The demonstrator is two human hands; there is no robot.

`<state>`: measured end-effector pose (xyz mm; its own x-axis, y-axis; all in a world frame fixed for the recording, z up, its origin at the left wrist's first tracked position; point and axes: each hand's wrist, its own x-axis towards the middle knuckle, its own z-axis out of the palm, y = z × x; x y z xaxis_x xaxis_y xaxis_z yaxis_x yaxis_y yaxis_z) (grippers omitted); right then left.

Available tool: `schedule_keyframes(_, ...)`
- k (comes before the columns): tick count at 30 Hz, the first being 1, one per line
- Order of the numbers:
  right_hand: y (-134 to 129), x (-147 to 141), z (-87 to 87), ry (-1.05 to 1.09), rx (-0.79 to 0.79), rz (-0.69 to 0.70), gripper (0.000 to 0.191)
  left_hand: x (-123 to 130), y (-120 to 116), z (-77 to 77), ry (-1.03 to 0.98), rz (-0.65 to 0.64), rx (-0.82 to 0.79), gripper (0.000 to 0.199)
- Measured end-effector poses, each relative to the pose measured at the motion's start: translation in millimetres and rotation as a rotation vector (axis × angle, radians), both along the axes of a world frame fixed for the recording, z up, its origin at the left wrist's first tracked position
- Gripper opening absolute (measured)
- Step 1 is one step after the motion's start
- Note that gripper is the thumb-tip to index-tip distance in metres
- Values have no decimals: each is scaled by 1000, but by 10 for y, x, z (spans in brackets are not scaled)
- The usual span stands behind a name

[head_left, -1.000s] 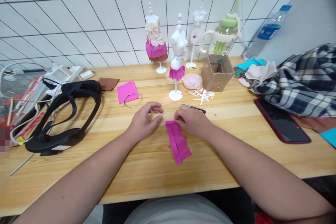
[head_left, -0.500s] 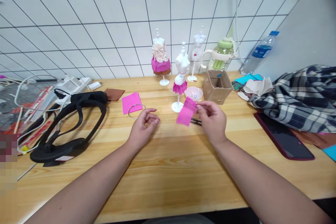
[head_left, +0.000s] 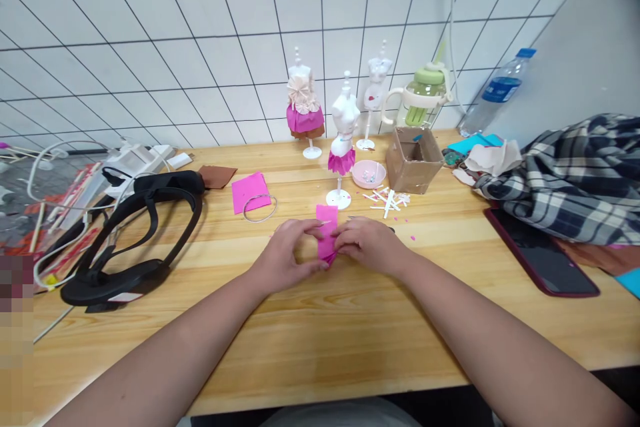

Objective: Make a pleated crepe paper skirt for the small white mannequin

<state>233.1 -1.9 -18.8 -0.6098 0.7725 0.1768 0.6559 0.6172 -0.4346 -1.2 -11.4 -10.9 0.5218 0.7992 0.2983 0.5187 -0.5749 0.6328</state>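
A narrow bright pink strip [head_left: 327, 217], cloth or crepe paper, is upright between my two hands over the middle of the table, its lower end folded. My left hand [head_left: 285, 257] curves round its left side, fingertips at the edge and thumb at the lower end. From the right, my right hand [head_left: 373, 247] pinches the strip, its fingers closed. Just behind stands a small white mannequin [head_left: 345, 117] in a short pink ruffled skirt [head_left: 341, 161]. A dark tool [head_left: 392, 229] is mostly hidden behind my right hand.
White paper strips [head_left: 389, 200] lie by a pink bowl [head_left: 369, 175] of beads and a cardboard box [head_left: 414, 163]. Left are a pink square [head_left: 250, 192], a metal ring [head_left: 260, 208] and a black headset [head_left: 135, 240]. A phone [head_left: 540, 253] and plaid cloth [head_left: 590, 180] lie right.
The pink strip has come left and toward me from beside the mannequin. My left hand has closed in on it from the other side. Scattered white paper strips are now uncovered.
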Motion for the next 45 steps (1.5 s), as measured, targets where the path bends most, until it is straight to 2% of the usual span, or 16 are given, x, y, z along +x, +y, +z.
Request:
schedule_keyframes(3, -4, 14, 30, -27, 11, -6, 13, 71, -45, -11, 139, -78, -13, 73)
schedule_keyframes(7, -17, 3, 59, -49, -55, 1, 14, 158, -61, -54, 200, -11, -20, 70)
schedule_keyframes(13, -37, -3, 67, -15, -129, -22, 15, 189, -27, -91, 199, 3, -11, 51)
schedule_keyframes(18, -68, -15, 58, 2, -123, -81, 20, 168, -23, -111, 175, 21, 25, 54)
schedule_keyframes(23, -65, -41, 61, -31, -119, -59, 13, 163, -38, -108, 194, 0, 54, 49)
schedule_keyframes(32, -88, -47, 89, -55, -115, -71, 14, 196, -38, -54, 236, 9, 12, 42)
schedule_keyframes(40, -38, -22, 31, -2, -179, -86, 14, 185, -18, -112, 171, 41, -66, 45)
schedule_keyframes(45, -46, -26, 17, 16, -194, -147, 9, 200, -2, -119, 176, 45, -64, 44)
